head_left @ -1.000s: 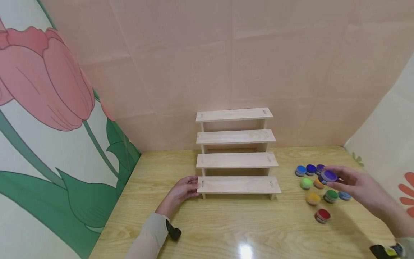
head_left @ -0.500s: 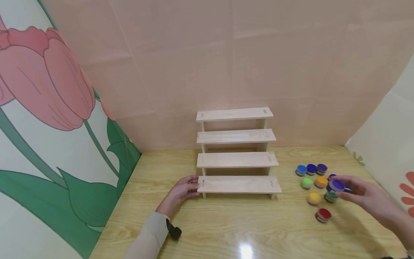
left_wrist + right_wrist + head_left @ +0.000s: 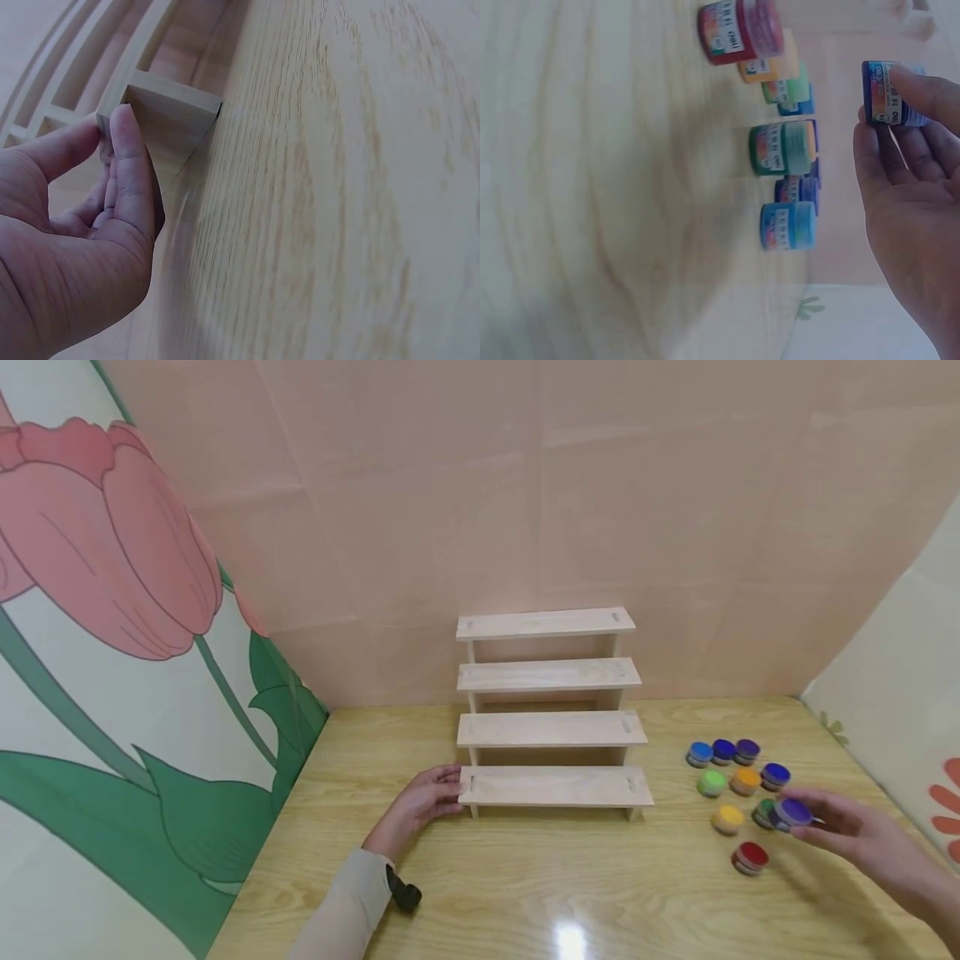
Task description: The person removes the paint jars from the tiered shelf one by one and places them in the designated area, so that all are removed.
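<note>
My left hand pinches the left end of the lowest board of a pale wooden stepped display rack. In the left wrist view, thumb and fingers press that board from both faces. Off to the right, my right hand holds a purple-lidded paint jar by its sides, raised above the table. The right wrist view shows the held jar between thumb and fingers. Beneath it, a green paint jar is partly covered in the head view. A light blue jar appears only in the right wrist view.
Several more paint jars stand right of the rack: red, yellow, light green, orange, and blue and purple ones behind. A pink backdrop rises behind the rack, with printed panels at both sides.
My right hand has carried the purple-lidded jar rightward and nearer to me, uncovering the orange and a dark blue jar. The left hand keeps its grip on the rack.
</note>
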The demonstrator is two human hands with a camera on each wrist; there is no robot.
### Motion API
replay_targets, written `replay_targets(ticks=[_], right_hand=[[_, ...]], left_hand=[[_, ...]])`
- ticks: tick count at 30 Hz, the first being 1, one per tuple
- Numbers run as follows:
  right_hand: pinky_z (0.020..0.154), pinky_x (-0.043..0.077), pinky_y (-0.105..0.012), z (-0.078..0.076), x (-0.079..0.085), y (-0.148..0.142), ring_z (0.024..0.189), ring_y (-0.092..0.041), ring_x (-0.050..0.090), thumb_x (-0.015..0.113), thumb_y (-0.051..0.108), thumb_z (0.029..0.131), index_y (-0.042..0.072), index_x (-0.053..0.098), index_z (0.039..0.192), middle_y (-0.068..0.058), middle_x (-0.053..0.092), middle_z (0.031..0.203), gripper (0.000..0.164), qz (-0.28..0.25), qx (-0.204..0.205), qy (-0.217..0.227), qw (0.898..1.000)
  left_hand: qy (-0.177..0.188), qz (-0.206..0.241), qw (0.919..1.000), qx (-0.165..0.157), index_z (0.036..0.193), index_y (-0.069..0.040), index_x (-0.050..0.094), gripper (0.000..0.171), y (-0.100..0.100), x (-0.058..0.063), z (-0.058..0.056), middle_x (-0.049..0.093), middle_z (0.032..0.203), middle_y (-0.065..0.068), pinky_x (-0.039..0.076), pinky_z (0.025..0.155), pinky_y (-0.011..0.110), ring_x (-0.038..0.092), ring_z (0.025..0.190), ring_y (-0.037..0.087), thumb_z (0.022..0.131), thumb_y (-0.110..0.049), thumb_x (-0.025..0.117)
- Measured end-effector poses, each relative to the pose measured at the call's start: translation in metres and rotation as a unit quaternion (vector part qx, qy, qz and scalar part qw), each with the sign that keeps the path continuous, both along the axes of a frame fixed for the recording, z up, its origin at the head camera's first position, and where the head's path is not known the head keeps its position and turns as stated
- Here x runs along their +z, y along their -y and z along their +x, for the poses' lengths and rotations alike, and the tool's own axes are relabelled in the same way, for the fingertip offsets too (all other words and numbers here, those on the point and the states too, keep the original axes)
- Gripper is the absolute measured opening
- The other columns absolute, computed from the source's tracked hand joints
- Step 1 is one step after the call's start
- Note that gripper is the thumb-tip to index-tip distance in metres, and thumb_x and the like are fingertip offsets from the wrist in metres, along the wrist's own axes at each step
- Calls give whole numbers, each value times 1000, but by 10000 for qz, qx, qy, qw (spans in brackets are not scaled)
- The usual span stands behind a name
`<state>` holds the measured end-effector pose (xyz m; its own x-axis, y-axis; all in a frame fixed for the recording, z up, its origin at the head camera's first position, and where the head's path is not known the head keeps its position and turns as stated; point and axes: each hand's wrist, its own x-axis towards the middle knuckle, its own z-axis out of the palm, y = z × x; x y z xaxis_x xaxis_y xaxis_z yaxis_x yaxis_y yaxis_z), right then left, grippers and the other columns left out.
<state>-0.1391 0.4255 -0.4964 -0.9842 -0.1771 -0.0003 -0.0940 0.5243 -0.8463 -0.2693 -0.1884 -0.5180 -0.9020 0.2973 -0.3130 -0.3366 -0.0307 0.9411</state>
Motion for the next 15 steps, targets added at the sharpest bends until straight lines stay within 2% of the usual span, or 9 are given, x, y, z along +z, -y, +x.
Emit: replay_targets(ticks=[7,13,14,15], right_hand=[[76,57,-21,9,-12,-6,97,7,62,59,8,102,0,48,145,33,58,111,46,-19,-190,358,9992],[75,57,-19,14,-16,-7,97,14,58,62,17,101,-8,46,141,40,52,111,49,281,-341,458,9980],[75,56,-19,14,-17,-8,96,15,56,63,19,101,-7,47,142,39,51,112,51,366,-372,494,9974],[74,56,-18,14,-18,-8,95,17,55,64,22,101,-6,47,142,32,56,116,53,461,-400,550,9966]], left_hand=[[-6,-11,10000,-16,148,5,42,56,0,-2,0,56,127,15,59,74,27,64,87,17,97,-1,63],[13,-33,10000,-13,149,4,42,56,0,-2,-1,55,129,16,59,74,28,64,89,17,97,-2,63],[20,-35,10000,-8,149,4,43,56,0,-2,-1,55,129,16,59,74,28,64,89,18,97,-2,63],[25,-35,10000,-5,149,4,43,56,0,-2,-1,55,128,15,59,74,28,64,90,18,97,-2,63]])
